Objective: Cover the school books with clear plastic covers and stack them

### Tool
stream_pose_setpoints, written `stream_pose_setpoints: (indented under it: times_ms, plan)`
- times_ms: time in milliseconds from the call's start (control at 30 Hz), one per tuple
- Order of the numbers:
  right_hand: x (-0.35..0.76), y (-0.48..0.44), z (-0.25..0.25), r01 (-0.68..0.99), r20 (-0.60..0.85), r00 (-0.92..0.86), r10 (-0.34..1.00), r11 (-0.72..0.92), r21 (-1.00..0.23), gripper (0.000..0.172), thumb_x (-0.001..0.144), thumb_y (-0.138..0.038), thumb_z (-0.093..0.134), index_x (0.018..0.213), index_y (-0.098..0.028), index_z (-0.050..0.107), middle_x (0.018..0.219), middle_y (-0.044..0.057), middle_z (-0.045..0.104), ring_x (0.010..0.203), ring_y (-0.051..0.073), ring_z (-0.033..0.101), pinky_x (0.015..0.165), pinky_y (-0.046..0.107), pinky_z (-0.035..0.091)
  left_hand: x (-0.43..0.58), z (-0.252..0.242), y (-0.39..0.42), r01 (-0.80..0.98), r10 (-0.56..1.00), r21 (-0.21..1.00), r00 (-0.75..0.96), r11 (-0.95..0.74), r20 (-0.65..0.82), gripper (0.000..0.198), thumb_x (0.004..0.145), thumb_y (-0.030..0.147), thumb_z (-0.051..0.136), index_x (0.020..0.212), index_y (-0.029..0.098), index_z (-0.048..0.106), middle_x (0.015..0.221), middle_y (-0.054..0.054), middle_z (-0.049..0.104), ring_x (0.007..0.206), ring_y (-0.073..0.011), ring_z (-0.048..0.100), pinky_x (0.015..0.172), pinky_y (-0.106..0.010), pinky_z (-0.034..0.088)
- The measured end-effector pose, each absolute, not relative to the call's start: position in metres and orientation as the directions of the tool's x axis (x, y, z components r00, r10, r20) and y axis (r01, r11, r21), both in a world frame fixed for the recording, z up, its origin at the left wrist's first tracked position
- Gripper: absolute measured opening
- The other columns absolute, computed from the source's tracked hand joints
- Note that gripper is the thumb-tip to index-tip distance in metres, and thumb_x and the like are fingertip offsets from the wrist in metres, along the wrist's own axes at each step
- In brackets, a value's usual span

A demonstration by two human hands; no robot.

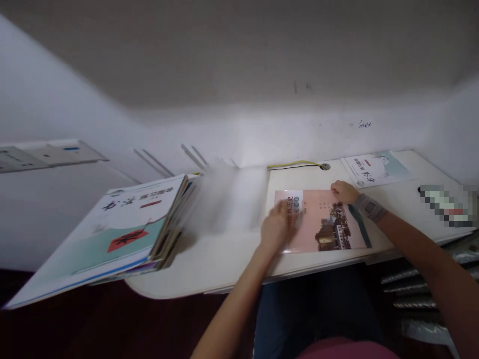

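Note:
A pink textbook (312, 214) with a picture of buildings and a crowd lies flat on the white desk. My left hand (277, 227) is over its left part, blurred by motion, with thumb and fingers apart on the cover. At the top edge of the book, my right hand (343, 192) has its fingers curled in, gripping near the corner. A wristband circles my right wrist. Left of the book, a pale, smeared shape (239, 199) stands or lies on the desk; I cannot make out what it is.
A thick stack of booklets (138, 219) sits at the desk's left end, overhanging it. Another calligraphy booklet (374, 169) lies at the back right. A yellow and black cable (295, 163) runs to a desk hole. Wall switches (48, 154) are at left; a pixelated object (447, 205) lies far right.

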State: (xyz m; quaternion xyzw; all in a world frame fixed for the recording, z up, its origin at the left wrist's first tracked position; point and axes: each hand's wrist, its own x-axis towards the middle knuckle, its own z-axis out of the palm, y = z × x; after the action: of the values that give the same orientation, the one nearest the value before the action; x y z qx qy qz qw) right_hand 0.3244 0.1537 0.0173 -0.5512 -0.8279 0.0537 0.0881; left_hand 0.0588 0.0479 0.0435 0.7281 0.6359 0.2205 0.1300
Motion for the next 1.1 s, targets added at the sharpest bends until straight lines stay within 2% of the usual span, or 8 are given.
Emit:
stream_pose_setpoints:
  times_ms: [67, 167, 367, 467, 600, 767, 900, 1100]
  plan:
    - [0.323, 0.151, 0.017, 0.894, 0.115, -0.410, 0.905, 0.423, -0.146, 0.020, 0.085, -0.013, 0.041, 0.087, -0.013, 0.061, 0.091, 0.011, 0.061, 0.088, 0.020, 0.053, 0.079, 0.028, 0.035, 0.035, 0.040, 0.078, 0.714, 0.993, 0.701, -0.082, 0.002, 0.081, 0.038, 0.081, 0.047, 0.050, 0.098, 0.014, 0.060, 0.100, -0.015, 0.064, 0.095, -0.0273, 0.057, 0.077, -0.034, 0.042]
    - [0.325, 0.143, 0.017, 0.880, 0.155, -0.448, 0.881, 0.465, -0.101, 0.024, 0.089, -0.014, 0.035, 0.094, -0.013, 0.058, 0.099, 0.013, 0.059, 0.091, 0.021, 0.052, 0.081, 0.029, 0.035, 0.011, 0.035, 0.113, 0.584, 0.996, 0.809, -0.095, 0.059, -0.004, 0.040, 0.079, 0.053, 0.047, 0.069, 0.016, 0.058, 0.069, -0.008, 0.062, 0.068, -0.0205, 0.057, 0.063, -0.031, 0.041]
    - [0.324, 0.134, 0.017, 0.873, 0.182, -0.456, 0.871, 0.478, -0.099, 0.024, 0.085, -0.010, 0.037, 0.094, -0.013, 0.059, 0.101, 0.017, 0.061, 0.092, 0.024, 0.054, 0.083, 0.033, 0.034, 0.005, 0.035, 0.142, 0.370, 0.999, 0.928, -0.011, 0.039, -0.038, 0.050, 0.075, 0.062, 0.047, 0.051, 0.018, 0.046, 0.047, 0.002, 0.042, 0.047, -0.0098, 0.041, 0.051, -0.025, 0.035]
    - [0.330, 0.137, 0.018, 0.884, 0.199, -0.400, 0.894, 0.434, -0.172, 0.018, 0.084, -0.016, 0.043, 0.092, -0.015, 0.060, 0.094, 0.014, 0.065, 0.088, 0.024, 0.057, 0.080, 0.032, 0.036, 0.006, 0.041, 0.148, 0.293, 0.996, 0.955, 0.064, 0.035, -0.056, 0.045, 0.067, 0.058, 0.060, 0.058, 0.015, 0.058, 0.049, 0.002, 0.047, 0.045, -0.0087, 0.041, 0.047, -0.024, 0.033]
    - [0.355, 0.145, 0.022, 0.883, 0.234, -0.233, 0.944, 0.306, -0.355, 0.027, 0.087, -0.040, 0.045, 0.090, -0.018, 0.060, 0.084, 0.009, 0.067, 0.079, 0.022, 0.060, 0.069, 0.029, 0.041, 0.009, 0.044, 0.152, 0.218, 0.997, 0.976, 0.078, -0.009, -0.009, 0.056, 0.062, 0.058, 0.063, 0.096, 0.013, 0.066, 0.071, -0.004, 0.064, 0.058, -0.0120, 0.054, 0.054, -0.024, 0.042]
    - [0.379, 0.146, 0.020, 0.780, 0.176, -0.097, 0.980, 0.184, -0.597, 0.055, 0.091, -0.054, 0.026, 0.062, -0.018, 0.057, 0.058, 0.005, 0.063, 0.050, 0.015, 0.057, 0.052, 0.026, 0.043, 0.015, 0.034, 0.159, 0.274, 0.997, 0.958, 0.005, -0.082, 0.083, 0.066, 0.070, 0.065, 0.050, 0.110, 0.012, 0.061, 0.096, -0.010, 0.068, 0.079, -0.0169, 0.061, 0.071, -0.028, 0.047]
    - [0.371, 0.148, 0.011, 0.724, 0.191, -0.023, 0.981, 0.148, -0.673, 0.043, 0.084, -0.052, 0.040, 0.074, -0.017, 0.063, 0.066, 0.005, 0.066, 0.057, 0.016, 0.059, 0.055, 0.027, 0.046, 0.017, 0.025, 0.165, 0.509, 0.997, 0.859, -0.023, -0.057, 0.080, 0.046, 0.076, 0.048, 0.053, 0.104, 0.013, 0.064, 0.098, -0.011, 0.069, 0.088, -0.0203, 0.061, 0.079, -0.031, 0.044]
    - [0.354, 0.152, -0.002, 0.818, 0.249, 0.090, 0.964, 0.071, -0.570, 0.025, 0.082, -0.030, 0.042, 0.078, -0.018, 0.064, 0.079, 0.009, 0.067, 0.078, 0.021, 0.059, 0.071, 0.030, 0.041, 0.023, 0.021, 0.166, 0.823, 0.998, 0.566, -0.056, 0.039, 0.013, 0.022, 0.078, 0.029, 0.053, 0.092, 0.015, 0.061, 0.093, -0.014, 0.069, 0.087, -0.0256, 0.062, 0.074, -0.033, 0.042]
